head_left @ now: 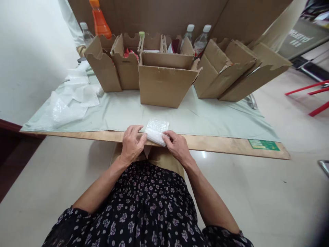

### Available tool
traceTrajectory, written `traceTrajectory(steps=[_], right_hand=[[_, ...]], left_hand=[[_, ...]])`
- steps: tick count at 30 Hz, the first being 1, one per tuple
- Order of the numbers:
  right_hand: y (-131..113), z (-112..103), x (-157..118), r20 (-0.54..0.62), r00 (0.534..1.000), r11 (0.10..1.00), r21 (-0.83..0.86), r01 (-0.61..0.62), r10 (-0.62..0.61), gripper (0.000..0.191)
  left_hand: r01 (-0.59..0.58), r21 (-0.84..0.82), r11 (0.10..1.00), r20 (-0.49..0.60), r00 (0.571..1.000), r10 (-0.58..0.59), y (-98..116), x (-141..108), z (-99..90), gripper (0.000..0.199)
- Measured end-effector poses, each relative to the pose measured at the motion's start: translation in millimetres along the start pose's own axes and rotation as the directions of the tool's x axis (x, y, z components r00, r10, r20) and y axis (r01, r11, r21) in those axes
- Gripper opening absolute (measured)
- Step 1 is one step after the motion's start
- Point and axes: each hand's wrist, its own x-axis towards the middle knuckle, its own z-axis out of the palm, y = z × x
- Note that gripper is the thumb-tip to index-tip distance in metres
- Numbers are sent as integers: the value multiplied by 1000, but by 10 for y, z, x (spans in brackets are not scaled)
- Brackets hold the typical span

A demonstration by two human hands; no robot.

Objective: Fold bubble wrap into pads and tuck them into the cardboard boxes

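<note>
A small piece of bubble wrap lies at the front edge of the table, its near part rolled into a thick white fold. What is inside the roll, if anything, cannot be made out. My left hand has its thumb at the left end of the roll, with the fingers curved above it. At the other end, my right hand pinches the roll between thumb and fingers.
Several open cardboard boxes stand in a row across the back, with an orange bottle and clear bottles behind them. Loose bubble wrap sheets are piled at left. Pale green cloth covers the table behind a bare wooden edge.
</note>
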Motion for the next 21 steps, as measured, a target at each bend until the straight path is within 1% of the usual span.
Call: traceTrajectory(steps=[1, 2, 3, 4, 6, 7, 8, 9, 10, 13, 15, 16, 17, 18, 19, 20, 21], right_hand=[[-4, 10, 29, -20, 999, 999, -18, -35, 35, 29], [-7, 19, 55, -37, 998, 998, -28, -58, 57, 28], [-11, 24, 74, -48, 996, 997, -25, -71, 70, 26], [-17, 25, 84, -48, 996, 997, -2, -75, 75, 25], [-35, 14, 68, -9, 997, 991, 112, -72, 74, 23], [-47, 2, 43, 21, 997, 978, 195, -78, 75, 23], [-62, -11, 8, 56, 995, 954, 285, -93, 80, 24], [-77, -25, -35, 94, 991, 920, 373, -119, 90, 25], [-94, -37, -82, 130, 986, 880, 450, -153, 105, 27], [-145, -42, -230, 192, 970, 758, 607, -238, 150, 32], [-180, -10, -322, 194, 967, 696, 672, -254, 166, 33], [-198, 12, -364, 198, 966, 671, 694, -260, 169, 33], [-216, 33, -405, 212, 962, 654, 707, -271, 169, 34], [-232, 49, -443, 236, 958, 649, 705, -284, 163, 34], [-244, 55, -478, 254, 955, 666, 687, -291, 154, 34], [-250, 47, -508, 254, 956, 702, 655, -279, 144, 34], [-246, 25, -532, 226, 964, 749, 613, -250, 137, 34]], left_hand=[[70, -77, 995, 18, 997, -69, 20, -16, -9, 20], [157, -169, 973, 71, 987, -146, 44, -44, -19, 17], [262, -268, 927, 152, 962, -227, 72, -82, -29, 16], [380, -362, 852, 254, 919, -302, 101, -126, -37, 16], [600, -483, 638, 461, 793, -398, 167, -215, -41, 23], [677, -510, 531, 536, 733, -420, 201, -253, -35, 30], [728, -525, 441, 588, 685, -430, 232, -285, -24, 38], [757, -536, 374, 619, 654, -436, 260, -310, -8, 45], [771, -548, 326, 634, 636, -439, 284, -331, 14, 50], [786, -577, 222, 650, 606, -458, 329, -383, 102, 59], [785, -602, 146, 662, 593, -459, 347, -421, 169, 60], [772, -626, 109, 659, 599, -454, 355, -439, 201, 59], [749, -658, 80, 647, 615, -451, 362, -454, 228, 59], [721, -690, 59, 625, 636, -452, 368, -463, 249, 59], [693, -719, 49, 600, 656, -458, 372, -465, 263, 58], [667, -743, 47, 574, 671, -469, 376, -460, 267, 58], [649, -759, 49, 552, 682, -479, 379, -448, 260, 58]])
